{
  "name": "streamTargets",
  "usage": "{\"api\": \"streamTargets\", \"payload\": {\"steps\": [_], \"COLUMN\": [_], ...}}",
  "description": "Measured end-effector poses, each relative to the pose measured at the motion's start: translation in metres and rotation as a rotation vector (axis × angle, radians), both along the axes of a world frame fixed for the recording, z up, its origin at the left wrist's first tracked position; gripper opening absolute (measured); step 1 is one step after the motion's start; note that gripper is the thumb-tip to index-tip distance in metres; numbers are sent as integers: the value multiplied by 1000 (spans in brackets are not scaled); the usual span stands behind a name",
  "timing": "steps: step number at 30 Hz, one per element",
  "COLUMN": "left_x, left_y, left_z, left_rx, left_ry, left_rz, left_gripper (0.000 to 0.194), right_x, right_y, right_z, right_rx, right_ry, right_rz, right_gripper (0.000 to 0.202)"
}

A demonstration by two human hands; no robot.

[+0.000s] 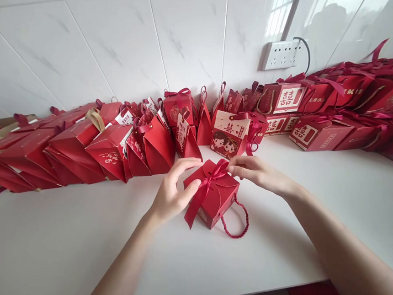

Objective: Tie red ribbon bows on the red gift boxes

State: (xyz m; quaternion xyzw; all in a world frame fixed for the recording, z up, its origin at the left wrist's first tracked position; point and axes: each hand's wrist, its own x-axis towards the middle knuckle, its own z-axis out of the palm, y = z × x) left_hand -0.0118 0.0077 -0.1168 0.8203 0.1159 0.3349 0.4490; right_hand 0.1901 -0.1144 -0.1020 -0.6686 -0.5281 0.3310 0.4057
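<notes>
On table [88,248], box [226,188] is closed, bow [213,176] tied; loop is pinched by right hand [262,174], left hand [169,193] is held with fingers parted

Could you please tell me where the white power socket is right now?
In the head view, the white power socket is on the tiled wall, right of centre, above red boxes.

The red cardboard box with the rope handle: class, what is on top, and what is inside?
A glossy red ribbon bow sits on the red box. Closed overlapping flaps hide the inside, so contents cannot be seen.
</notes>
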Motion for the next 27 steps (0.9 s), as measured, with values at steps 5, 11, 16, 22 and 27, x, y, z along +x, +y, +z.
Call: {"api": "streamTargets", "payload": {"steps": [5, 11, 16, 22, 27], "left_x": [1, 3, 3, 6, 8], "left_y": [-8, -12, -15, -21, -21], "left_z": [3, 3, 2, 1, -1], "left_rx": [172, 188, 189, 213, 262], "left_ry": [49, 148, 126, 130, 118], "left_rz": [-67, -28, -12, 70, 138], "left_gripper": [33, 40, 33, 24, 21], "right_x": [-5, -3, 2, 4, 4], "right_y": [-5, -12, -16, -15, -14], "right_z": [4, 10, 12, 15, 16], "right_rx": [-6, -105, -117, -139, -112], "right_ry": [-11, 231, 228, 130, 105], "right_rz": [25, 204, 267, 309, 315], "right_gripper": [40, 49, 47, 41, 38]}}
